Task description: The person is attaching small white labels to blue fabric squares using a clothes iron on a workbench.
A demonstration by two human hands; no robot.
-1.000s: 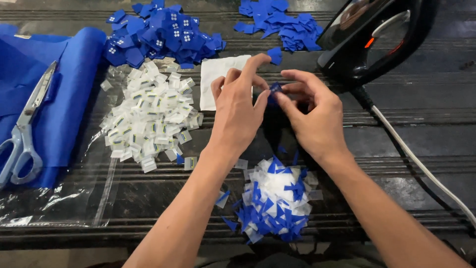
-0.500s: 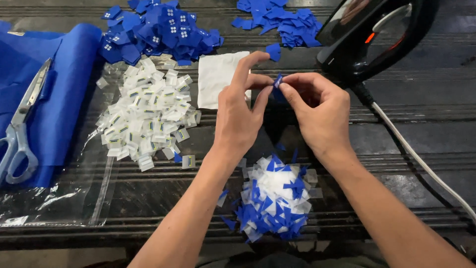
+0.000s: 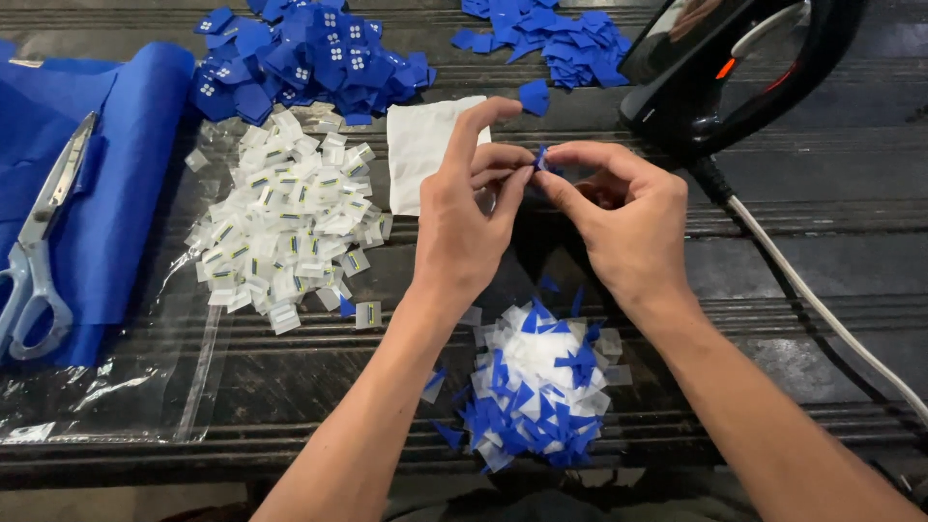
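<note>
Head view: a person's two bare hands meet above a dark slatted worktable (image 3: 831,242), seen from over the forearms.
Left hand: the left hand (image 3: 464,227) is mostly closed, its thumb and bent fingers pinched on a small blue piece (image 3: 541,158); the index finger sticks up, free.
Right hand: the right hand (image 3: 628,222) is curled, its thumb and forefinger pinching the same small blue piece from the other side.
Held item: the blue piece sits between the fingertips of both hands, raised off the table, just in front of a white square of cloth (image 3: 420,150); its exact shape is too small to tell.
Below the hands: a mound of blue and white scraps (image 3: 536,387) lies near the table's front edge, between the two forearms.
To the left: a heap of small white tags (image 3: 285,227) rests partly on a clear plastic bag (image 3: 116,387).
Far left: scissors (image 3: 39,251) with pale handles lie on folded blue fabric (image 3: 126,164).
Back of table: a pile of blue squares (image 3: 300,58), some with white dots, and a second, smaller blue pile (image 3: 561,39) beside it.
Upper right: a black iron (image 3: 735,68), its cord (image 3: 822,309) trailing toward the right edge.
</note>
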